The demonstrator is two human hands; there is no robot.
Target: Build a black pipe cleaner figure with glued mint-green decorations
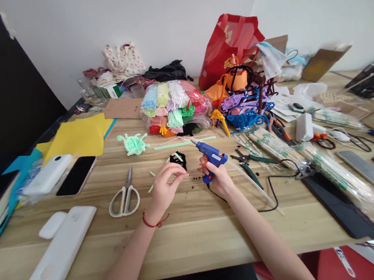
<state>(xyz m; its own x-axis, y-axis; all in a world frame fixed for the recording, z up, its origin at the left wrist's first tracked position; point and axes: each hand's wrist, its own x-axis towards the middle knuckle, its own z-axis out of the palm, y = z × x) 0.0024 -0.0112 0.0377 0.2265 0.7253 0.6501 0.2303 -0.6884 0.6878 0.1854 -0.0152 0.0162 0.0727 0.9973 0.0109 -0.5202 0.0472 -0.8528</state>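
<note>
My right hand (218, 177) is wrapped round the grip of a blue glue gun (210, 154), its nozzle pointing up and to the left. My left hand (166, 186) pinches a small black fuzzy piece with a pale green strip (178, 159) just left of the gun's nozzle. A red string bracelet sits on my left wrist. The gun's black cord (269, 196) trails off to the right across the wooden table (197, 234).
White-handled scissors (125, 197) lie left of my hands, a green fuzzy shape (134, 143) behind them. Phones and white power banks (62, 246) sit at left, yellow paper (78, 140) beyond. A bag of coloured pipe cleaners (173, 108), pliers (247, 162), stick packets (312, 160) and a red bag (230, 46) crowd the back and right.
</note>
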